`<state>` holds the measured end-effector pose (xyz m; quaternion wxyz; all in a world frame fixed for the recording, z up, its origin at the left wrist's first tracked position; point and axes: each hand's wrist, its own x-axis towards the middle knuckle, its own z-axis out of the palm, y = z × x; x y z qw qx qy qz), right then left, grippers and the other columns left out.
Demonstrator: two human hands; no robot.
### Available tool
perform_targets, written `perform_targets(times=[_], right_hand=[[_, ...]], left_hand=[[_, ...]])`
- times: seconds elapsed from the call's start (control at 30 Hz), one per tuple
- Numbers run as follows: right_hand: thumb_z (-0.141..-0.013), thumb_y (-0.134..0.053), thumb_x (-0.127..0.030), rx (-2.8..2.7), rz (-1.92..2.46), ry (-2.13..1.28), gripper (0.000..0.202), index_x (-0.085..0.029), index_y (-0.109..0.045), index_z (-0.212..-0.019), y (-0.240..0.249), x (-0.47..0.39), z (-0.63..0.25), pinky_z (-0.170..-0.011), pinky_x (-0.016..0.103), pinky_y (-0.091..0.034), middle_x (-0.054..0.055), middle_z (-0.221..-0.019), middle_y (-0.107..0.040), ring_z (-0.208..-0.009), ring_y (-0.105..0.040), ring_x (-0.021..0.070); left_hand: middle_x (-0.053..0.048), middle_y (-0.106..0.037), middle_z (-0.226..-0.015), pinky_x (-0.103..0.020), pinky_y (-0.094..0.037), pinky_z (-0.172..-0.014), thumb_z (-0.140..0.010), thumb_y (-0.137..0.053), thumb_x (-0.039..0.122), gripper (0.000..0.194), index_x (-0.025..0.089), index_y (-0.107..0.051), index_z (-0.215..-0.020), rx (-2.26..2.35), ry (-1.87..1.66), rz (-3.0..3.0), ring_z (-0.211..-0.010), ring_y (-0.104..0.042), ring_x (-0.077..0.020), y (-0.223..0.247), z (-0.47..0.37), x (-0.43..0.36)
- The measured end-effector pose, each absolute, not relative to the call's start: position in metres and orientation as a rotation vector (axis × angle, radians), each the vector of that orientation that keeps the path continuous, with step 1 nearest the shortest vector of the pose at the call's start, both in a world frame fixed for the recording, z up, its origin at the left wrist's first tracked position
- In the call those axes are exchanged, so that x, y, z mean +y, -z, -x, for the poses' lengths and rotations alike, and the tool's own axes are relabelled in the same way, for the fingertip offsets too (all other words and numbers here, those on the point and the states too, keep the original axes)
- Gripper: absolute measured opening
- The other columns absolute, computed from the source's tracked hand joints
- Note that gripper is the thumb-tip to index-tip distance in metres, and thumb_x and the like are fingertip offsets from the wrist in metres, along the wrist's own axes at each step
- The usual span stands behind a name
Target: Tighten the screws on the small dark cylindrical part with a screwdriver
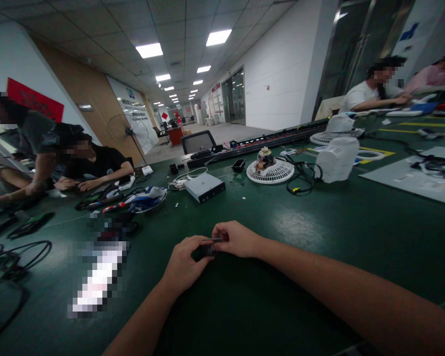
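Note:
Low over the green table, my left hand (186, 262) is closed around a small dark cylindrical part (206, 250), thumb below and fingers above. Right beside it, my right hand (235, 239) pinches a thin, dark, narrow piece (217, 240) that lies across the top of the cylindrical part. The fingertips of both hands nearly meet. Exactly what the two dark pieces are is too small and dim to tell.
Beyond my hands stand a silver drive box (205, 187), a small black tray (239, 165), a white fan base (270, 170) and a white housing (337, 159) with black cable. Tools and cables lie left on the table (267, 301). People sit at both far sides.

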<state>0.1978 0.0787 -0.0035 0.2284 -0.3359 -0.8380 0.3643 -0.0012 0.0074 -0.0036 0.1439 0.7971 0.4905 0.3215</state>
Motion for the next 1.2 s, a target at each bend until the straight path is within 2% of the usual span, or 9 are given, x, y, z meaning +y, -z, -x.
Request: perform_targets(times=[0.13, 0.3, 0.47, 0.53, 0.6, 0.7, 0.9, 1.2], right_hand=[[-0.081, -0.071, -0.035, -2.387, 0.903, -0.853, 0.021, -0.017, -0.068, -0.091, 0.000, 0.076, -0.200, -0.053, 0.022, -0.033, -0.002, -0.068, -0.057, -0.058, -0.049, 0.0100], [-0.082, -0.068, -0.026, -2.388, 0.904, -0.817, 0.015, -0.018, -0.065, -0.094, -0.001, 0.073, -0.199, -0.054, 0.023, -0.033, -0.002, -0.069, -0.058, -0.059, -0.051, 0.0104], [-0.090, -0.060, -0.038, -2.257, 0.892, -0.868, 0.038, -0.015, -0.048, -0.118, 0.000, 0.073, -0.197, -0.057, 0.025, -0.036, -0.001, -0.075, -0.059, -0.066, -0.056, 0.0144], [-0.094, -0.052, -0.035, -2.222, 0.892, -0.835, 0.031, -0.015, -0.045, -0.118, -0.001, 0.074, -0.199, -0.060, 0.026, -0.039, 0.001, -0.078, -0.060, -0.069, -0.056, 0.0152], [-0.096, -0.048, -0.029, -2.231, 0.923, -0.765, 0.019, -0.016, -0.048, -0.110, -0.002, 0.075, -0.201, -0.063, 0.027, -0.039, 0.002, -0.081, -0.060, -0.070, -0.056, 0.0152], [-0.094, -0.052, -0.024, -2.306, 0.940, -0.593, 0.008, -0.018, -0.056, -0.098, -0.003, 0.080, -0.206, -0.065, 0.028, -0.040, 0.004, -0.088, -0.061, -0.074, -0.056, 0.0153], [-0.094, -0.057, -0.027, -2.432, 0.845, -0.340, 0.014, -0.022, -0.068, -0.100, -0.002, 0.089, -0.211, -0.073, 0.028, -0.043, 0.004, -0.096, -0.062, -0.083, -0.059, 0.0158], [-0.092, -0.059, -0.027, -2.411, 0.849, -0.107, 0.014, -0.022, -0.072, -0.097, -0.008, 0.084, -0.213, -0.072, 0.028, -0.044, 0.004, -0.089, -0.063, -0.083, -0.059, 0.0171]], left_hand=[[-0.004, -0.073, -0.105, -0.039, -0.054, -0.090, -0.076, -0.072, 0.016, 0.029, 0.025, -0.070, -0.104, 1.410, -0.943, -2.274, -0.098, -0.068, -0.0219, 0.003, 0.003, 0.008], [-0.004, -0.073, -0.105, -0.038, -0.054, -0.091, -0.075, -0.072, 0.015, 0.030, 0.024, -0.070, -0.104, 1.427, -0.983, -2.240, -0.098, -0.068, -0.0213, 0.000, 0.001, 0.007], [-0.002, -0.074, -0.101, -0.038, -0.056, -0.087, -0.075, -0.073, 0.018, 0.029, 0.024, -0.070, -0.104, 1.571, -1.100, -2.180, -0.094, -0.069, -0.0211, 0.000, -0.001, 0.010], [-0.002, -0.074, -0.097, -0.039, -0.057, -0.085, -0.074, -0.073, 0.019, 0.030, 0.024, -0.069, -0.103, 1.664, -1.143, -2.138, -0.089, -0.070, -0.0216, 0.000, -0.001, 0.012], [-0.002, -0.075, -0.093, -0.040, -0.057, -0.082, -0.074, -0.073, 0.020, 0.030, 0.024, -0.069, -0.103, 1.754, -1.169, -2.090, -0.085, -0.071, -0.0218, 0.001, 0.001, 0.013], [-0.002, -0.075, -0.089, -0.040, -0.058, -0.080, -0.074, -0.073, 0.023, 0.029, 0.023, -0.069, -0.103, 1.865, -1.178, -2.032, -0.081, -0.071, -0.0221, 0.001, 0.005, 0.015], [-0.002, -0.075, -0.087, -0.041, -0.057, -0.082, -0.075, -0.072, 0.024, 0.028, 0.023, -0.067, -0.102, 1.895, -1.204, -1.986, -0.082, -0.072, -0.0225, 0.003, 0.010, 0.017], [-0.003, -0.074, -0.095, -0.038, -0.056, -0.085, -0.073, -0.071, 0.023, 0.027, 0.023, -0.069, -0.101, 1.852, -1.108, -2.001, -0.090, -0.070, -0.0220, 0.005, 0.006, 0.017]])
